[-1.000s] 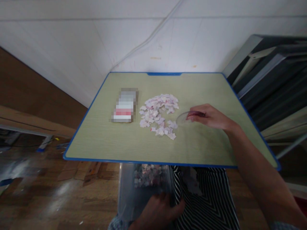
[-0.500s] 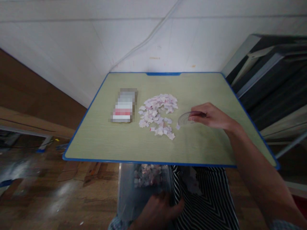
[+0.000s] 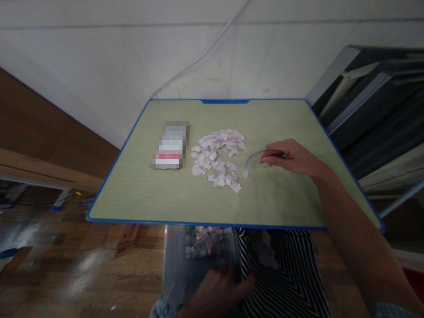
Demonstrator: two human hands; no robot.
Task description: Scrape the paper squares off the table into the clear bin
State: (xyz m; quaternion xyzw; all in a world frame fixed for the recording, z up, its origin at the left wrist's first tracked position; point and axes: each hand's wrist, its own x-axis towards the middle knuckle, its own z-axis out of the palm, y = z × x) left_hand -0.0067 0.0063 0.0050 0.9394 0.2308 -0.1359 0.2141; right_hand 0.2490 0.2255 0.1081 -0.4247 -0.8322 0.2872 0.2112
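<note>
Over the right half of the table, my right hand [image 3: 286, 154] pinches a clear protractor [image 3: 253, 160] between thumb and fingers. Its curved edge faces left, close to a single paper scrap [image 3: 245, 173]. Left of it lies a loose heap of small torn paper scraps [image 3: 213, 150]. Below the table's front edge, my left hand [image 3: 220, 287] grips the right side of a clear plastic tub [image 3: 175, 265], with the thumb outside and the fingertips in shadow. Inside the tub, at its far end, is a pile of small shiny pieces [image 3: 207, 240].
A pixelated rectangular item [image 3: 171, 145] lies on the left of the green, blue-edged table [image 3: 132, 194]. Striped cloth [image 3: 291, 269] covers my lap beside the tub. A white wall [image 3: 185, 53] stands behind; dark folded panels [image 3: 374, 106] lean at the right.
My right hand has shifted very slightly up with the protractor, and the single scrap beside it shows more fully. My left hand has stayed in place.
</note>
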